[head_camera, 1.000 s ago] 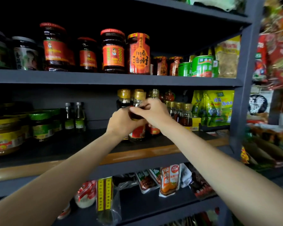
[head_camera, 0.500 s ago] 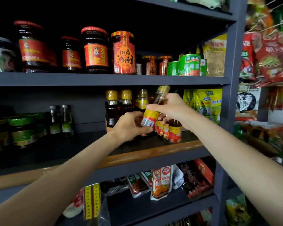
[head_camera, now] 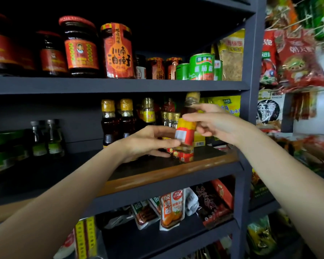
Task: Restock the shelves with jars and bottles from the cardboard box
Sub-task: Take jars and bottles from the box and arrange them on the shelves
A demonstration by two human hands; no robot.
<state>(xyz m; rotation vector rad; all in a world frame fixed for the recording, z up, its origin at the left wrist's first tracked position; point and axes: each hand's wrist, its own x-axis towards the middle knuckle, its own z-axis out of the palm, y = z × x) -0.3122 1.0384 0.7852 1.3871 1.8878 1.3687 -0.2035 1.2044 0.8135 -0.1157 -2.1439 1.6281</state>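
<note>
1. Shelves [head_camera: 120, 85] of dark grey board fill the view, three levels showing, with a grey upright post [head_camera: 251, 90] at their right end.
2. The middle shelf [head_camera: 157, 171] has a wooden front edge; on it, well to the left, stand green-lidded jars [head_camera: 6, 146] and two small clear bottles [head_camera: 47, 137].
3. The top shelf carries red-labelled chilli sauce jars [head_camera: 80, 47], a tall orange-labelled chilli oil jar [head_camera: 118, 51] just beside them, and green tins [head_camera: 201, 66] further right.
4. The bottom shelf holds flat sauce pouches [head_camera: 171, 208] leaning against one another.
5. Red snack packets [head_camera: 295, 58] hang to the right of the post, blurred.
6. Two dark soy-type bottles with yellow caps [head_camera: 118, 120] stand at the back of the middle shelf, behind the left hand.
7. The left hand [head_camera: 148, 143] reaches in over the middle shelf, its fingers curled round the lower part of the small oil bottle, thumb on top.
8. The right hand [head_camera: 217, 126] grips the same bottle higher up, its fingers pinching it near the shoulder.
9. The small oil bottle [head_camera: 185, 133], with a yellow cap and a red and yellow label, is held slightly tilted just above the right end of the middle shelf.
10. Below it, a cluster of similar small bottles [head_camera: 185, 156] stands on the shelf.
</note>
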